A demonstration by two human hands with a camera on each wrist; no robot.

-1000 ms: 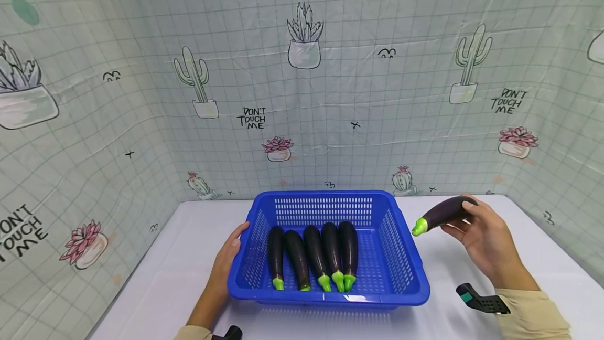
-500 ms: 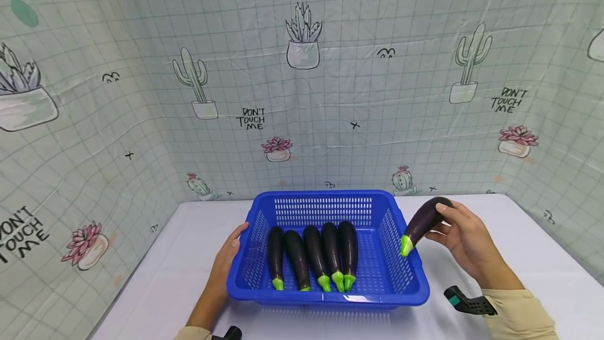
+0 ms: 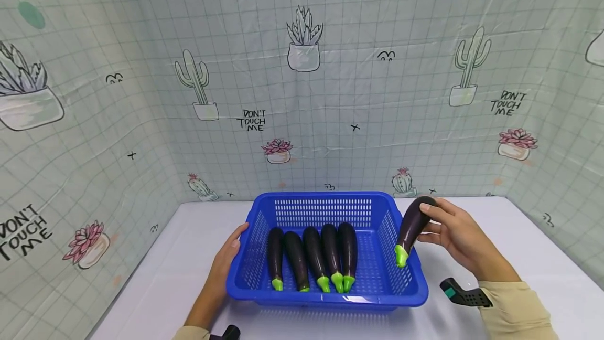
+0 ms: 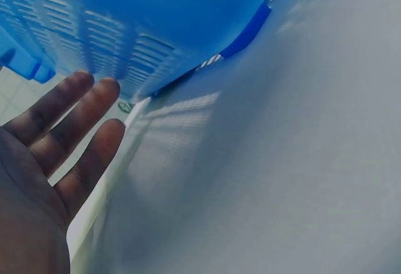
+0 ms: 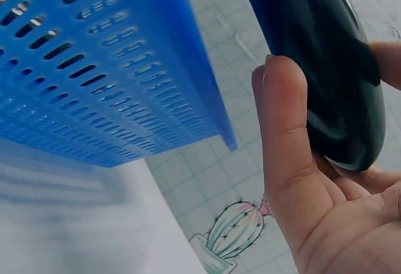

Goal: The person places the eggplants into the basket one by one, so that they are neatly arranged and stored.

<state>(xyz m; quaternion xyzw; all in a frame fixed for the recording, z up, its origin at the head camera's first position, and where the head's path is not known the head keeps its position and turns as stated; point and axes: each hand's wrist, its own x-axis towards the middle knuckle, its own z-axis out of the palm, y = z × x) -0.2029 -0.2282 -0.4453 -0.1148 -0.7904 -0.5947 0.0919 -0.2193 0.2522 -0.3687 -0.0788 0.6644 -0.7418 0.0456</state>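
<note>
In the head view, my right hand [image 3: 455, 232] grips a dark purple eggplant [image 3: 412, 224] near its rounded end. The eggplant tilts over the right rim of a blue plastic basket [image 3: 330, 297], its green stem end pointing down and inward. The right wrist view has the thumb and fingers around the glossy eggplant [image 5: 332, 67], beside the slotted basket wall [image 5: 119, 54]. At the basket's left side rests my left hand [image 3: 224, 266]. Its fingers [image 4: 81, 142] look straight in the left wrist view, near or against the outer wall. Several eggplants [image 3: 313, 256] lie side by side inside the basket.
The basket stands on a white table [image 3: 165, 266]. A grid-patterned cloth [image 3: 330, 93] with cactus drawings hangs behind it and along both sides. Inside the basket, bare floor [image 3: 373, 261] shows to the right of the lying eggplants.
My right hand has carried the eggplant leftward, from right of the basket to over its right rim. The eggplant has swung steeper, stem end down. My left hand and the basket stay in place.
</note>
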